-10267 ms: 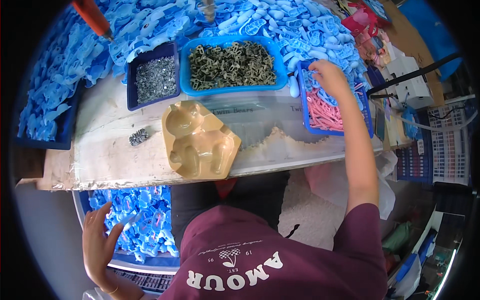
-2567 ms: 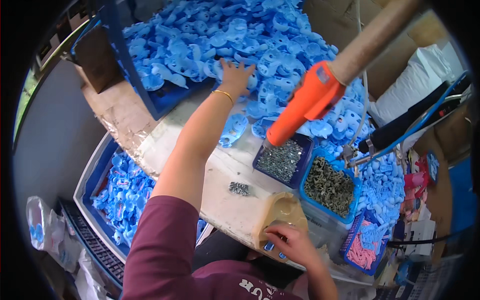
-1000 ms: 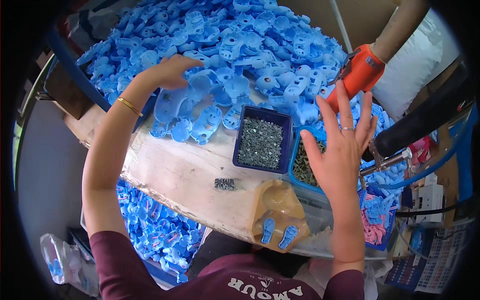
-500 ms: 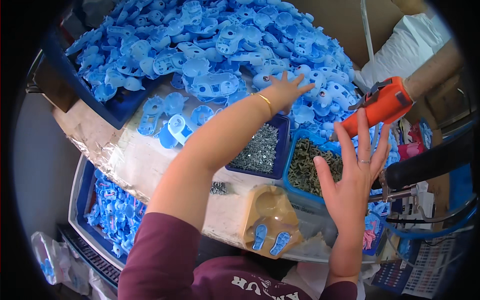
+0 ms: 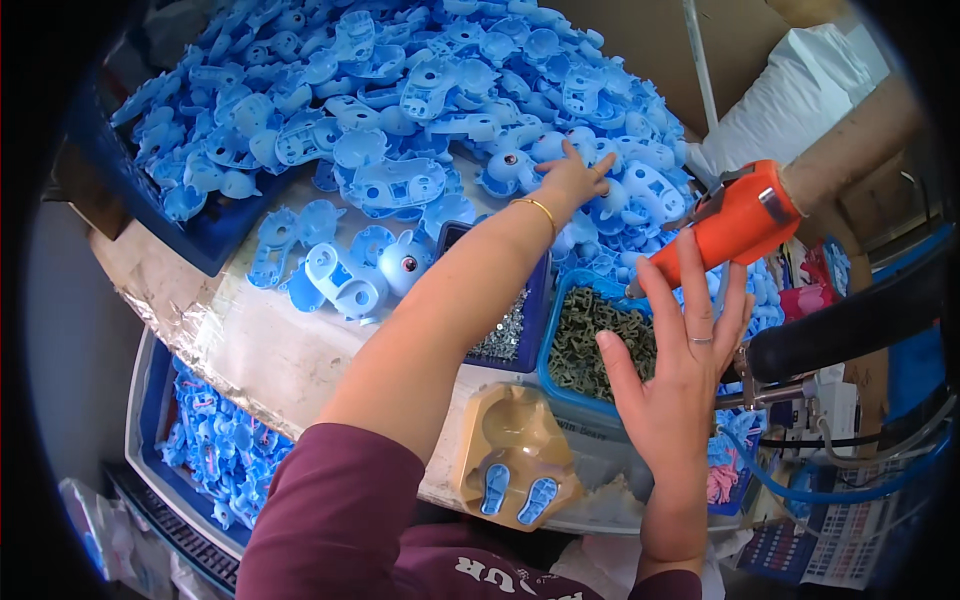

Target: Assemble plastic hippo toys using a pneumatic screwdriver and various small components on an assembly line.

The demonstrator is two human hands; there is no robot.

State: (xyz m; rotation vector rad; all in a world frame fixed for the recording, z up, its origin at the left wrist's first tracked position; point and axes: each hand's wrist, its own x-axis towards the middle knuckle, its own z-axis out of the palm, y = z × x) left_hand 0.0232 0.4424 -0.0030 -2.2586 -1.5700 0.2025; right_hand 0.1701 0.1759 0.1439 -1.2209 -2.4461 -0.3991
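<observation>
The mould (image 5: 485, 425), tan and hollowed, sits at the table's (image 5: 275, 350) near edge; the clock below is centred on it. Two blue soles (image 5: 539, 499) lie in its lower hollows, side by side and apart, studded faces up.

The left hand (image 5: 578, 182) is over the pile (image 5: 400, 95) of blue toy parts, between twelve and one o'clock, its fingers well spread. Their undersides are hidden, so I cannot tell whether they touch a part; nothing shows in their grasp. A head (image 5: 510, 170) with a dark eye lies just beside this hand, at its nine o'clock. The left forearm, with a thin gold bracelet (image 5: 537, 208), crosses over part of the dark blue tray (image 5: 534, 335) of screws (image 5: 503, 335) at twelve o'clock.

The right hand (image 5: 680, 375) is raised at two o'clock, fingers pointing up and wide apart, thumb out, palm side hidden. It shows nothing in hold. Its fingertips overlap the orange driver (image 5: 745, 215) in view; I cannot tell whether they touch it.

At one o'clock, just beside the tray, a light blue tub (image 5: 570, 395) holds olive clips (image 5: 598, 345). At three o'clock is a basket with pink pieces (image 5: 721, 482). At ten to eleven o'clock a body half (image 5: 345, 285) and another eyed head (image 5: 407, 263) rest near each other. A bin (image 5: 147, 395) of blue parts stands below the table at nine o'clock.
</observation>
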